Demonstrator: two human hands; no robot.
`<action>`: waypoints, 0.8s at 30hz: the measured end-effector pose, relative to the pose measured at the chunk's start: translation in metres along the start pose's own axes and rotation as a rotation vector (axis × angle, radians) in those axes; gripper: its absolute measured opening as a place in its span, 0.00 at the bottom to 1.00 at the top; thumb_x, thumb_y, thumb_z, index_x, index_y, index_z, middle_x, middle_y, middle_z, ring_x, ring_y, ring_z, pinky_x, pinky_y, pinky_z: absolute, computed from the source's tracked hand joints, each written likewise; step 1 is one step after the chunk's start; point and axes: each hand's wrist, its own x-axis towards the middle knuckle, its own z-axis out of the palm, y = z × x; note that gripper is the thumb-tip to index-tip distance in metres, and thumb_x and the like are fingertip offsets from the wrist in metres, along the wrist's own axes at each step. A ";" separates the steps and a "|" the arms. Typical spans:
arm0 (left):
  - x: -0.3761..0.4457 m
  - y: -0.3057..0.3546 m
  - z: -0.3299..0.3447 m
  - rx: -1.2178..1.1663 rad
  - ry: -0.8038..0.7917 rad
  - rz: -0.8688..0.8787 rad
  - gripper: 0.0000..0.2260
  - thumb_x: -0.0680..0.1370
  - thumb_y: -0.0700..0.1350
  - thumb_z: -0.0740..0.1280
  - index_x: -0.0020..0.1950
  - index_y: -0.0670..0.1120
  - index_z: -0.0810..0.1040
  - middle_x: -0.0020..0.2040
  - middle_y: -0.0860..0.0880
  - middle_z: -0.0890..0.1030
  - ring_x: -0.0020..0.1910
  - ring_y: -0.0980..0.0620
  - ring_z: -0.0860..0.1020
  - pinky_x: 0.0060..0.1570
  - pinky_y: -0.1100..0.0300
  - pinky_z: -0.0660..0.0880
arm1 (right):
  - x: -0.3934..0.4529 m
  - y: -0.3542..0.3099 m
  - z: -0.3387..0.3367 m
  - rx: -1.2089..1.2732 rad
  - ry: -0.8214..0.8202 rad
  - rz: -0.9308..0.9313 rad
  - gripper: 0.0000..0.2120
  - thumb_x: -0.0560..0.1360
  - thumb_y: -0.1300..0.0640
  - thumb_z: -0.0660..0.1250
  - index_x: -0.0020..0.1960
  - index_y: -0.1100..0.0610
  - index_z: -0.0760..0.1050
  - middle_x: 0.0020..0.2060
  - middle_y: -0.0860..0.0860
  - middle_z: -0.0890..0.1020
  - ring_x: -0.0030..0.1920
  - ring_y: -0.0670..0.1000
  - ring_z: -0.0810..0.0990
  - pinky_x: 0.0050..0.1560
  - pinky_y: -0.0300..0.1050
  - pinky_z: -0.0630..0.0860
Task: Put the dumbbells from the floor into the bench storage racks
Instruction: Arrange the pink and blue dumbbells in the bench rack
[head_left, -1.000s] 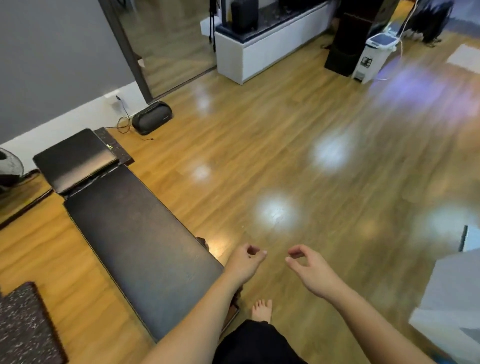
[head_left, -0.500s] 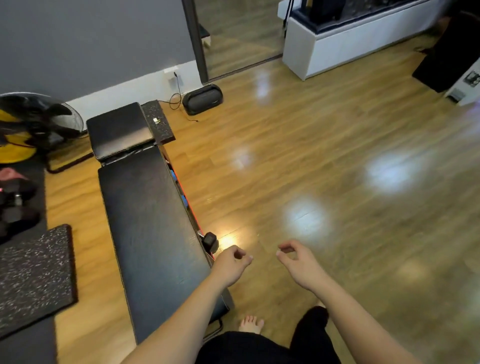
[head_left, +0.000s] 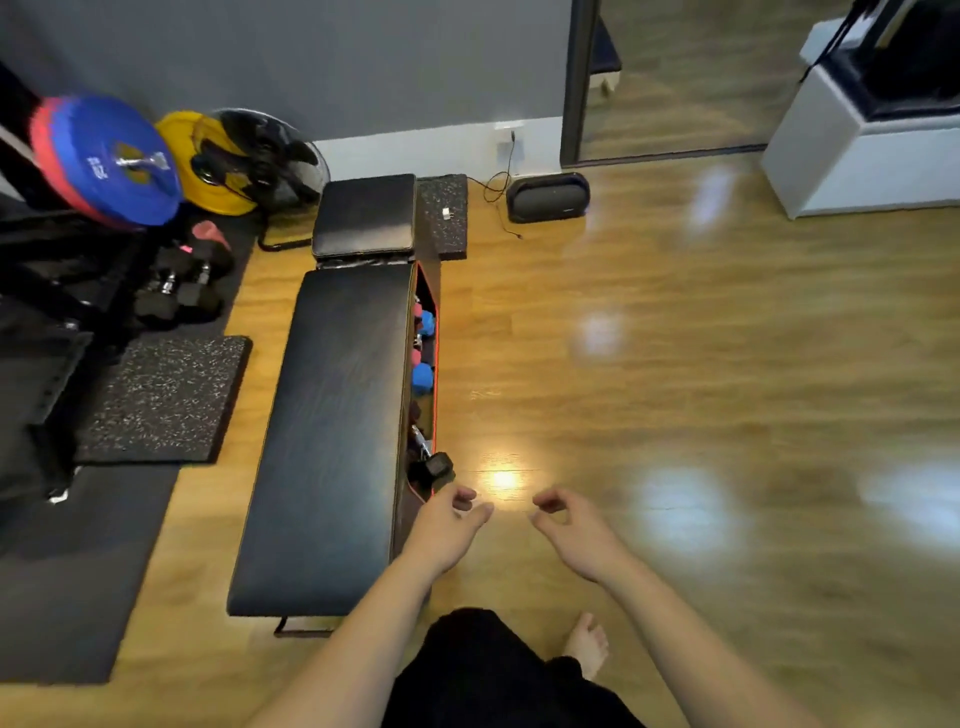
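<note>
Swinging my view leftward brought the black bench (head_left: 332, 426) square ahead, its side rack (head_left: 427, 364) holding blue dumbbells (head_left: 422, 376), what looked like pink ones and a black hex dumbbell (head_left: 435, 467), while my left hand (head_left: 445, 525) and right hand (head_left: 576, 535) hung loosely curled, empty.

Single head-worn view — high, tilted down over bench (head_left: 332, 415) and floor (head_left: 675, 389).

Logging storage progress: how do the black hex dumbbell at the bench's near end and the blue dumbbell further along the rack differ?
The black hex dumbbell sticks out past the rack's red edge; the blue dumbbell sits inside. The black one has angular heads and a chrome handle; the blue head looks rounded. Both sit in the bench rack.
</note>
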 end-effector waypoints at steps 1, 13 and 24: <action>-0.002 0.005 0.003 -0.026 0.023 -0.009 0.17 0.75 0.59 0.68 0.59 0.53 0.75 0.53 0.56 0.77 0.52 0.58 0.76 0.52 0.59 0.74 | 0.004 -0.001 -0.007 -0.013 -0.023 -0.017 0.10 0.77 0.51 0.67 0.57 0.53 0.76 0.50 0.44 0.79 0.53 0.43 0.77 0.51 0.36 0.71; 0.050 0.025 0.010 -0.306 0.249 -0.153 0.18 0.73 0.59 0.68 0.60 0.53 0.74 0.51 0.57 0.78 0.50 0.60 0.76 0.46 0.62 0.72 | 0.095 -0.040 -0.040 -0.249 -0.265 -0.189 0.10 0.77 0.49 0.66 0.57 0.51 0.75 0.51 0.44 0.79 0.54 0.44 0.77 0.57 0.42 0.73; 0.169 0.084 -0.017 -0.425 0.270 -0.200 0.15 0.74 0.58 0.69 0.56 0.51 0.75 0.48 0.56 0.77 0.49 0.56 0.77 0.42 0.63 0.71 | 0.221 -0.112 -0.085 -0.393 -0.332 -0.238 0.07 0.77 0.53 0.68 0.54 0.54 0.76 0.46 0.44 0.79 0.48 0.44 0.77 0.45 0.32 0.69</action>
